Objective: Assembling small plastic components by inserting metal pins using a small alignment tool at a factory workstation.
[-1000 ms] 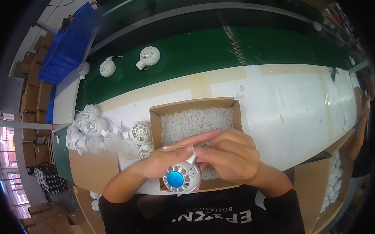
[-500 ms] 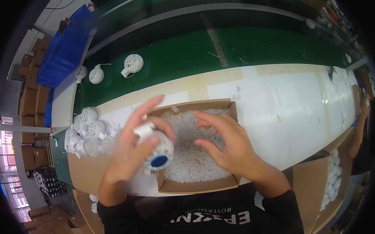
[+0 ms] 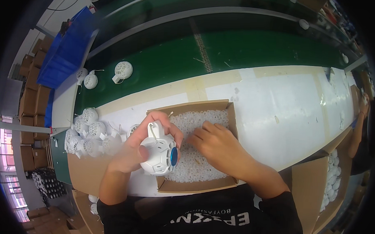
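Observation:
My left hand [image 3: 130, 150] is closed around a white ball-shaped plastic housing [image 3: 156, 157] with cut-out openings. A shiny blue disc faces right on the housing, and a squared white loop with a thin wire stands at its top. Beside it, my right hand [image 3: 219, 149] reaches down into an open cardboard box [image 3: 197, 187] filled with small translucent plastic rings [image 3: 202, 171]. The right fingers are bent and drawn together at the rings; their tips are partly hidden, so what they hold cannot be made out.
Several similar white balls [image 3: 97, 130] are piled left on the white worktable [image 3: 278, 108]. More white balls [image 3: 123, 69] lie on the green conveyor belt [image 3: 156, 60] beyond. A blue bin [image 3: 68, 51] stands far left. At right, a carton [image 3: 313, 191] holds white balls, near another person's arm [image 3: 360, 123].
My left hand has turned the housing so its blue disc faces right and its loop points up. My right hand has lowered into the rings, fingers curling. The balls on the belt have shifted left.

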Demonstrator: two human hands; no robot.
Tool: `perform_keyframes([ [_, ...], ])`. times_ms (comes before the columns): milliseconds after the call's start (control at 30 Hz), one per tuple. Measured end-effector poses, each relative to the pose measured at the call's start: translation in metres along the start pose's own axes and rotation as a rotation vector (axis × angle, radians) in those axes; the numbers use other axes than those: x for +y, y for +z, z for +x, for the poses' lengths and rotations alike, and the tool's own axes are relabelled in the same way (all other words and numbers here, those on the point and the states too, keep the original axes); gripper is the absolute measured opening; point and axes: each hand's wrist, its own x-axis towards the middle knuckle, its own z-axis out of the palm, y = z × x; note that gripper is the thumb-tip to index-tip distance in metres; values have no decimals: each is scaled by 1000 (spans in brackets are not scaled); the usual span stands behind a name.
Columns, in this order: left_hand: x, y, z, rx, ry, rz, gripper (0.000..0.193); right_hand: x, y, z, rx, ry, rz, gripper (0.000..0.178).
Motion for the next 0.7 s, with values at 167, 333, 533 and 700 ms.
perform_keyframes([
  [167, 3, 23, 15, 163, -92, -276, 38, 9, -6, -7, 22, -26, 41, 21],
  [333, -2, 37, 26, 303, -142, -298, 29, 15, -14, -18, 79, -31, 47, 20],
  [533, -12, 44, 38, 329, -98, -54, 19, 26, -35, -32, 184, 156, 315, 22],
  [700, -11, 56, 49, 408, -29, 133, 14, 38, -41, -41, 146, 158, 305, 22],
])
